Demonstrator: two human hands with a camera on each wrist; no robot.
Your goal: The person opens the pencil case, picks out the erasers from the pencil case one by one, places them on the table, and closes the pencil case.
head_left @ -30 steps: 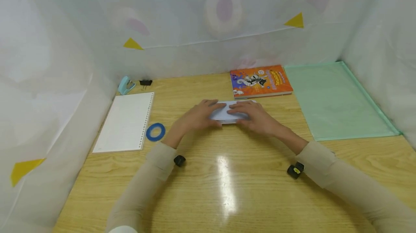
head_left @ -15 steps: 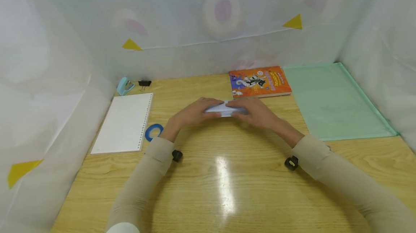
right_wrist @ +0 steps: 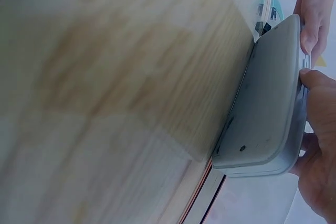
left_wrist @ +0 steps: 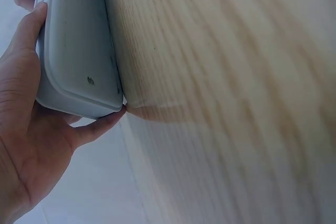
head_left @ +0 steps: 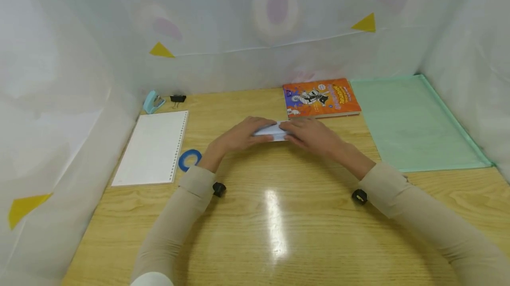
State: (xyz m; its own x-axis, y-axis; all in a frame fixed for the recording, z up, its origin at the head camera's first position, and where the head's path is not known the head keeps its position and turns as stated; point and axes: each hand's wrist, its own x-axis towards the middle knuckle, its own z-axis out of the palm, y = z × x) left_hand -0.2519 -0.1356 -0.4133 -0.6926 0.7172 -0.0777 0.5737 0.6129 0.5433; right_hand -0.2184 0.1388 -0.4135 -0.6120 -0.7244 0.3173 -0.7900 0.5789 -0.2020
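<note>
A slim pale blue pencil case [head_left: 268, 131] with rounded corners lies between both hands at mid-table. My left hand [head_left: 240, 136] grips its left end, thumb along the near edge and fingers over the top. On the right end my right hand [head_left: 317, 137] holds it the same way, and the two thumbs come close together. The left wrist view shows the smooth grey-looking face of the case [left_wrist: 79, 40] with a small dark mark, its lower edge right at the tabletop. From the right wrist, the case [right_wrist: 262, 93] shows a seam beside the thumb.
An orange book [head_left: 322, 98] lies just behind the case, next to a green translucent mat [head_left: 418, 122]. To the left are a white notebook [head_left: 153, 148], a blue tape roll [head_left: 184, 160], a light blue stapler [head_left: 152, 102] and a black binder clip [head_left: 178, 98]. White sheeting [head_left: 223, 69] encloses the table.
Both hands have shifted slightly away from the body with the case. Their thumbs have moved onto its near edge and closer together, and less of its top shows.
</note>
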